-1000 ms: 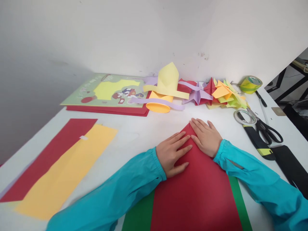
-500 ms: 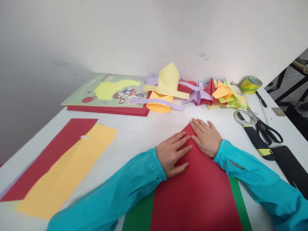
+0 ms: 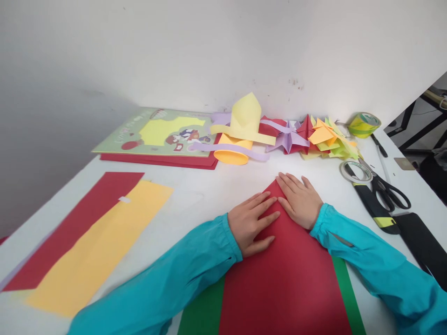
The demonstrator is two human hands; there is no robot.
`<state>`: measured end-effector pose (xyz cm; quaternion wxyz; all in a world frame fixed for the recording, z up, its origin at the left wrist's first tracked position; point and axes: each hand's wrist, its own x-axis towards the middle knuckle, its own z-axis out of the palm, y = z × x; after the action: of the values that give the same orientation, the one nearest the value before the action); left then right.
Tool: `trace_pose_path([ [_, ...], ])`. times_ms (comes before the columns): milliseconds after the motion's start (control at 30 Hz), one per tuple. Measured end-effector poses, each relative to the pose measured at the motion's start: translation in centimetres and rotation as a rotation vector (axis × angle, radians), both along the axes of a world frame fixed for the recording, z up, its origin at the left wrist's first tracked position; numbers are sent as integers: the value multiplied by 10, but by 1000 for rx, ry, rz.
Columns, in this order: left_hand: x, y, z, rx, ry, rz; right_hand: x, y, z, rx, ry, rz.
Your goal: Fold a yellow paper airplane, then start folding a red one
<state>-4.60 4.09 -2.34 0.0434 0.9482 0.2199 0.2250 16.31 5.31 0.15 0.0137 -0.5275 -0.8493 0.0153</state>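
My left hand [image 3: 252, 227] lies flat, fingers spread, my right hand [image 3: 300, 199] flat beside it, both unclenched on the pointed end of this smooth red paper sheet [image 3: 284, 284] on the white counter [image 3: 195, 200]. Leftward, a long yellow-orange paper piece [image 3: 104, 246]; rightward, black-handled metal scissors [image 3: 378, 184].

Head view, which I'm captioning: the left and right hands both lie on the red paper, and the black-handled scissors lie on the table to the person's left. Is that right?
Not quite: the black-handled scissors lie on the table to the person's right, as the head view shows. The left hand and right hand do both lie on the red paper.
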Motion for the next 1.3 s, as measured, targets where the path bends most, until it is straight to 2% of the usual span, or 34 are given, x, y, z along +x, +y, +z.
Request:
trace_pose_path([
  [733,1,-1,6,-24,25,-1,-7,1,9,-47,-15,-46],
  [1033,2,-2,8,-16,43,14,-4,6,14,-158,106,-104],
  [1300,0,-1,5,-20,16,-1,-1,5,10,-135,41,-55],
])
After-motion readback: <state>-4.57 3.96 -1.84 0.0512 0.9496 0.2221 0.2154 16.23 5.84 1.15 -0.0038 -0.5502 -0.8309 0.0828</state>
